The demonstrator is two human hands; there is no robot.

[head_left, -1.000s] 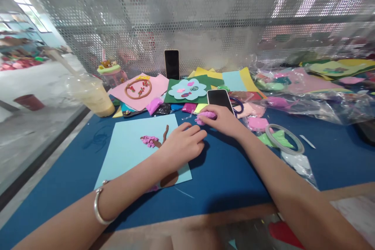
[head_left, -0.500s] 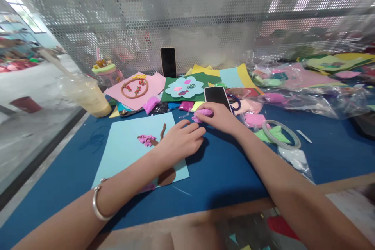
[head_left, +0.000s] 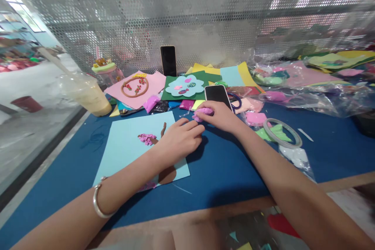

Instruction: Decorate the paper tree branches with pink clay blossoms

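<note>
My right hand (head_left: pixel 221 115) grips a lump of purple modelling clay (head_left: pixel 202 114) between thumb and fingers. Close below it, my left hand (head_left: pixel 183 138) hovers by the right edge of a light blue sheet of paper (head_left: pixel 123 144). Its fingers are curled together; the thumb and whatever the fingertips hold are hidden. On the sheet are a brown clay branch (head_left: pixel 163 129), a cluster of small purple clay bits (head_left: pixel 147 139) and a brown rounded shape (head_left: pixel 167 175), partly covered by my left forearm.
Behind the sheet lie a pink paper craft (head_left: pixel 159 82), a green card (head_left: pixel 170 93) and a phone (head_left: pixel 217 95). Another phone (head_left: pixel 168 60) stands upright. A drink cup (head_left: pixel 95 99) is at left. On the right are a tape roll (head_left: pixel 297 140) and bagged clay (head_left: pixel 256 118).
My left hand has shifted very slightly left and down. The right hand still grips the purple clay in the same spot.
</note>
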